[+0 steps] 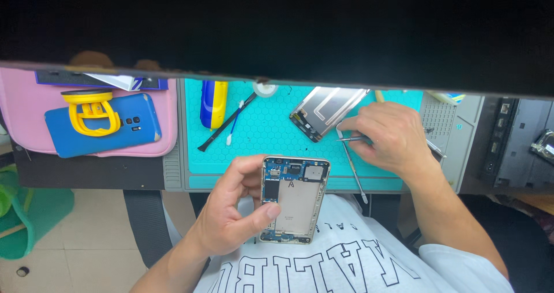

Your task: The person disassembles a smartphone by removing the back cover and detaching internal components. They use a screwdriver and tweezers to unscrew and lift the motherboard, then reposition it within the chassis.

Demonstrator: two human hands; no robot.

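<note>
**Opened phone held in left hand, right hand on tweezers at the mat**

Worktop (86, 172) carries a teal repair mat (271, 131) just beyond both hands. Pink pad (23, 114) well left of left hand, with blue phone (115, 134) and yellow suction cup (89, 111) on it. Detached screen panel (326, 111) lies on the mat, touching or just beside the right hand. Left hand (231, 212) grips opened phone (295, 199) above the lap, board and battery facing up, thumb on its face. Right hand (389, 137) closed on tweezers (351, 138). Thin metal pick (355, 174) under right hand. Black brush (228, 122) and cotton swab (235, 122) beyond left hand.
</note>
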